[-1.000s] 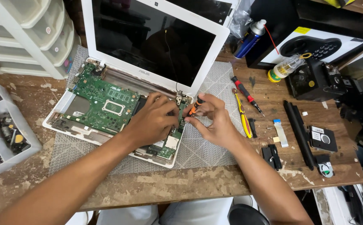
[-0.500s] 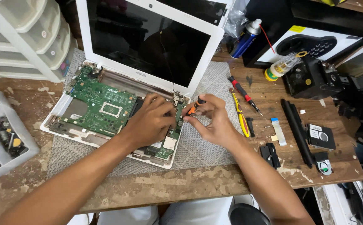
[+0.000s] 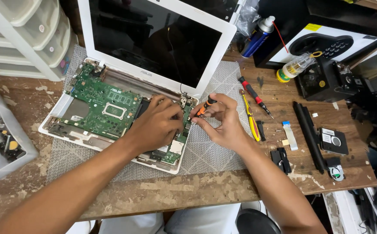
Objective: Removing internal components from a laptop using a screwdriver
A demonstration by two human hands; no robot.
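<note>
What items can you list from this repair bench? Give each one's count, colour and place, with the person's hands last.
laptop: one, white, opened on the mat
circuit board: one, green, inside laptop base
mat: one, grey, under laptop
small screwdriver: one, orange-black, in right hand
red screwdriver: one, right of mat
spray can: one, blue, behind
parts tray: one, clear, far left
left hand: resting on board
right hand: gripping small screwdriver

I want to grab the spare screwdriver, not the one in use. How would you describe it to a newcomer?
Start at the open white laptop and go right past the grey mat's edge. The spare screwdriver lies diagonally on bare wood, red-and-black handled, beside yellow tweezers.
</note>
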